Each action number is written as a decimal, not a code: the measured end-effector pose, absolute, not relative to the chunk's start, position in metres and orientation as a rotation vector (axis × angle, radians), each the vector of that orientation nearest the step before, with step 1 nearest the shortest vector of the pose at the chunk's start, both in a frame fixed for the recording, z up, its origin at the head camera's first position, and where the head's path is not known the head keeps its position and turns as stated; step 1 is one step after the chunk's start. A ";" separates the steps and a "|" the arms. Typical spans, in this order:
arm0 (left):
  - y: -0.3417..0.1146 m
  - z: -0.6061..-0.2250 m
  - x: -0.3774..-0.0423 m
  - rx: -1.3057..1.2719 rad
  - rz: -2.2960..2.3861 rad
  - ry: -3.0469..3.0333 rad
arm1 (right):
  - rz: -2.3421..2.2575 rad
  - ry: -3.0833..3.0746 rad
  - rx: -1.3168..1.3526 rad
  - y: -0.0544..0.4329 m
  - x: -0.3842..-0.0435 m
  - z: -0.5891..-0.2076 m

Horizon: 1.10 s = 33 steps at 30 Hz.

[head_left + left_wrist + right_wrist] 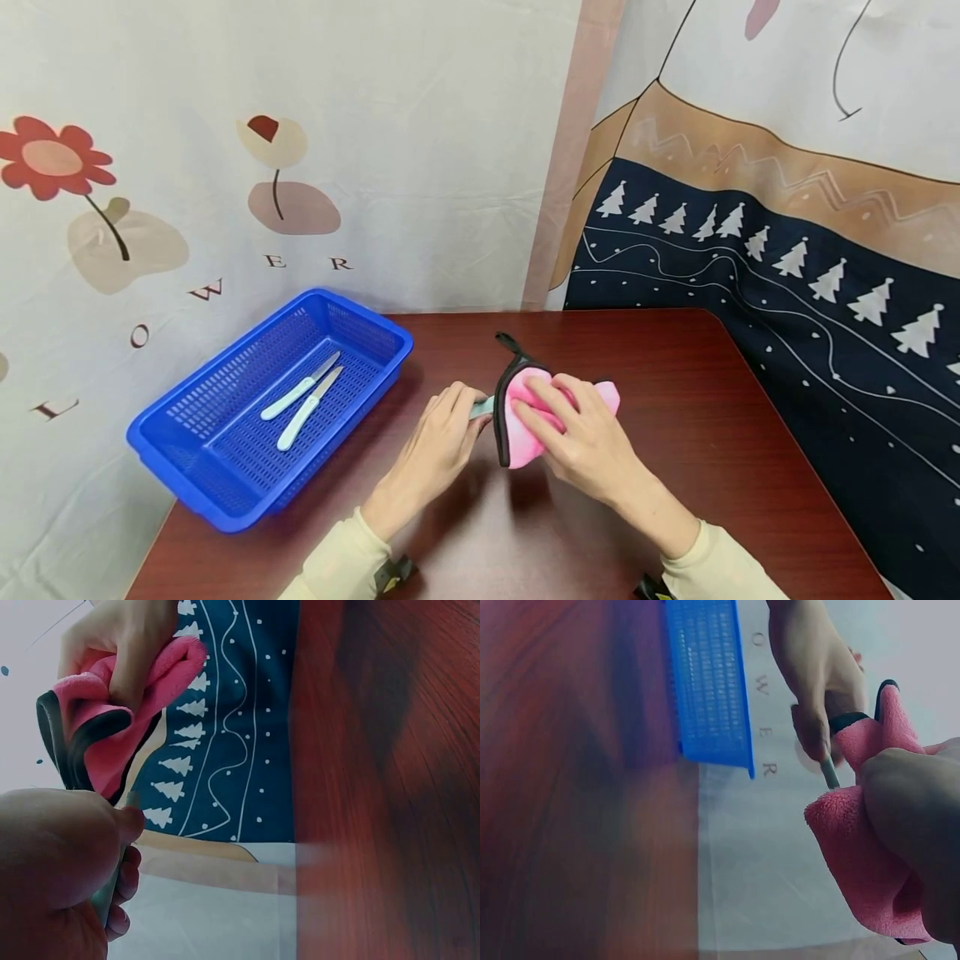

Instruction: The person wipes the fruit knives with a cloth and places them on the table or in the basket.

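Note:
My left hand grips a knife by its pale mint handle, which looks like the handles in the basket. A pink towel with black edging and a black hanging loop is folded about the knife's other end, hiding the blade. Fingers and thumb of my right hand pinch the towel from the right side. Both hands are close together above the table. The right wrist view shows a short stretch of the knife between the left fingers and the pink cloth.
A blue plastic basket stands on the left of the dark red wooden table. Inside lie two knives with mint handles, side by side. Printed cloth hangs behind the table and along its right side.

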<state>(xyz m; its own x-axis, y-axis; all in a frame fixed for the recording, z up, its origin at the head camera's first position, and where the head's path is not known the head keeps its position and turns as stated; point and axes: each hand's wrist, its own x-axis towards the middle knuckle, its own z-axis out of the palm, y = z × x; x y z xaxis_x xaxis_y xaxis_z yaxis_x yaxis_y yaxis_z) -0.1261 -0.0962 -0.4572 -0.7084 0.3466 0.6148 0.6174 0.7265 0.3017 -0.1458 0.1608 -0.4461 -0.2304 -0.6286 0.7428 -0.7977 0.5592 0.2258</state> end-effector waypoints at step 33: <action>-0.099 -0.456 -0.124 -0.728 -0.684 -2.402 | 0.158 -2.128 1.043 0.183 -0.157 -0.446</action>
<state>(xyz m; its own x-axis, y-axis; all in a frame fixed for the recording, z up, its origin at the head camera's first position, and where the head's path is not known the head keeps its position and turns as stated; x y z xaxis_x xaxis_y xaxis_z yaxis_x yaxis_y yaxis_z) -0.1238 -0.0993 -0.4565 -0.7123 0.3449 0.6113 0.6153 0.7259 0.3074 -0.1569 0.1830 -0.4464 -0.3889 -0.6304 0.6718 -0.7229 0.6609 0.2017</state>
